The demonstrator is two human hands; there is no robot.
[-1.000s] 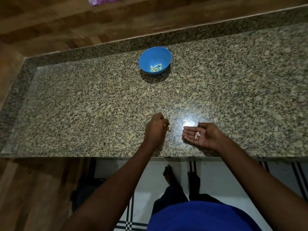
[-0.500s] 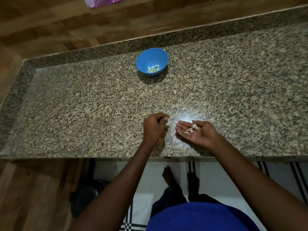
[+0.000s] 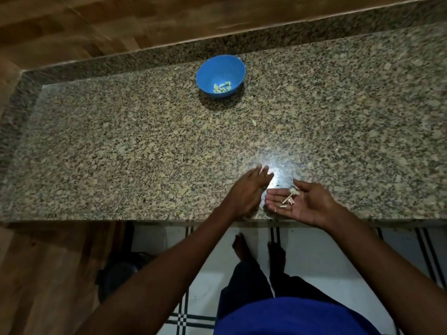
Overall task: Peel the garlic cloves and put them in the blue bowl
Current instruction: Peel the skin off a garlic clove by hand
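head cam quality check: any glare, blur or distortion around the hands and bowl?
Head view: bright glare patch on the granite counter just beyond the left hand, whose fingertips are motion-blurred; the right hand with the garlic peels is sharper; the blue bowl casts a dark shadow toward the camera; the counter's edges bow from the wide-angle lens; the floor is dim.

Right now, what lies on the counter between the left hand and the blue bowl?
In the head view, only bare counter separates the left hand from the blue bowl, apart from one small pale scrap off to the side.

Blue bowl [image 3: 220, 71], speckled granite counter [image 3: 121, 146].
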